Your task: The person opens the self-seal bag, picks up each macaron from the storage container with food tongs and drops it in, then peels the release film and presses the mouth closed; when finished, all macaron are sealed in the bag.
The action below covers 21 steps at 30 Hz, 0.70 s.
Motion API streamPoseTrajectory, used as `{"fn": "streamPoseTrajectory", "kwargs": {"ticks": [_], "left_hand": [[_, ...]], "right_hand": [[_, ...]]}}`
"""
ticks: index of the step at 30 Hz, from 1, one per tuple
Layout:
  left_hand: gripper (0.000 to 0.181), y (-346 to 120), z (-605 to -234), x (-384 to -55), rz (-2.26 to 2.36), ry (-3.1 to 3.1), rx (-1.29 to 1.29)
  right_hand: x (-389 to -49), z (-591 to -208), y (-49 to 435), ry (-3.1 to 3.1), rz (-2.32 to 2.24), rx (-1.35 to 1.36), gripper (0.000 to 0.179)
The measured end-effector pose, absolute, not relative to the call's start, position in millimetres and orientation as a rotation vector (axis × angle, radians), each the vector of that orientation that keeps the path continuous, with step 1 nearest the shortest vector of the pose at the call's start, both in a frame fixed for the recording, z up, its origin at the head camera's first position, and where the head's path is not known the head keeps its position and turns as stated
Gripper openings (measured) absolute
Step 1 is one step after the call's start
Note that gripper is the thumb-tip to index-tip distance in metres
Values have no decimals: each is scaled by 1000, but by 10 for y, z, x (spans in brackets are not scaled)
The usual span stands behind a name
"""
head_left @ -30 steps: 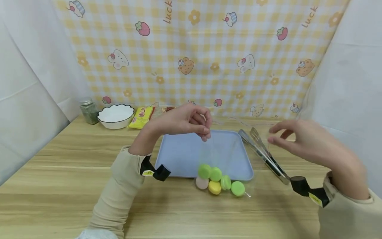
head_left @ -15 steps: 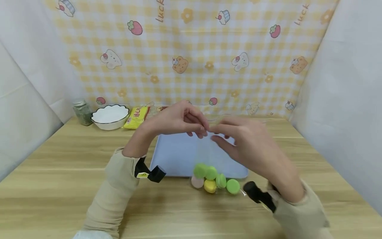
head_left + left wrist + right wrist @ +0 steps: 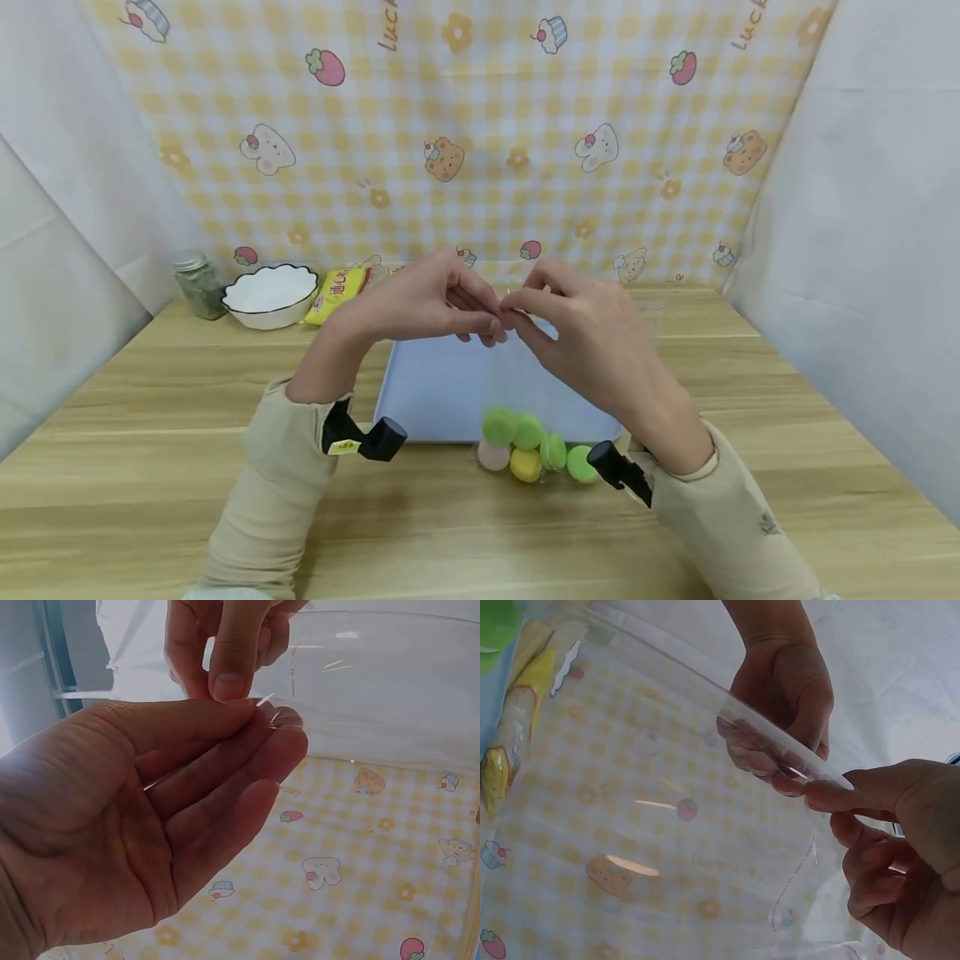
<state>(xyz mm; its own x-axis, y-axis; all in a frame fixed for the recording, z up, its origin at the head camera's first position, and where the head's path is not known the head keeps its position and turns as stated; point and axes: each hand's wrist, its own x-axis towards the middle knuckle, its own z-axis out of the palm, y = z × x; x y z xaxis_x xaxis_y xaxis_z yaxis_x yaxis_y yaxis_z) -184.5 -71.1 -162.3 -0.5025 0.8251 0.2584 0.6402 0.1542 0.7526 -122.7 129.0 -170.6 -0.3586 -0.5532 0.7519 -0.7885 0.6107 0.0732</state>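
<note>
Between my hands hangs a clear plastic bag (image 3: 667, 847), its upper edge raised and its side nearly invisible in the head view. Several macarons lie at its bottom: green ones (image 3: 527, 432), a yellow one (image 3: 526, 465) and a pale pink one (image 3: 493, 454). My left hand (image 3: 423, 302) pinches the bag's edge between thumb and fingers, the palm showing in the left wrist view. Right beside those fingertips, my right hand (image 3: 592, 333) pinches the same edge with thumb and forefinger. The macarons overlap the front rim of a blue tray (image 3: 431, 387).
At the back left stand a glass jar of green flakes (image 3: 198, 287) and a white scalloped bowl (image 3: 272, 292). A yellow packet (image 3: 337, 293) lies beside them. Patterned cloth (image 3: 405, 125) hangs behind the wooden table (image 3: 187, 492).
My right hand has come in from the right to meet the left fingertips and now pinches the bag's edge. The tongs seen earlier are hidden behind my right arm. The head view has shifted slightly.
</note>
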Motion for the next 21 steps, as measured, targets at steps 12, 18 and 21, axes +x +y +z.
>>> {"fn": "streamPoseTrajectory", "kwargs": {"ticks": [12,18,21], "left_hand": [[14,-726,-1554,-1668,1101,2355,1594],[15,-684,-1537,-1567,964,2522,1652],[16,-680,-1538,-1551,925,2567,1645]], "right_hand": [[-1204,-1745,1262,-1986,325,1108,9],[-1173,-1779,1216,-1957,284,1124,8],[-1163,-1800,1190,-1945,254,1114,5]]}}
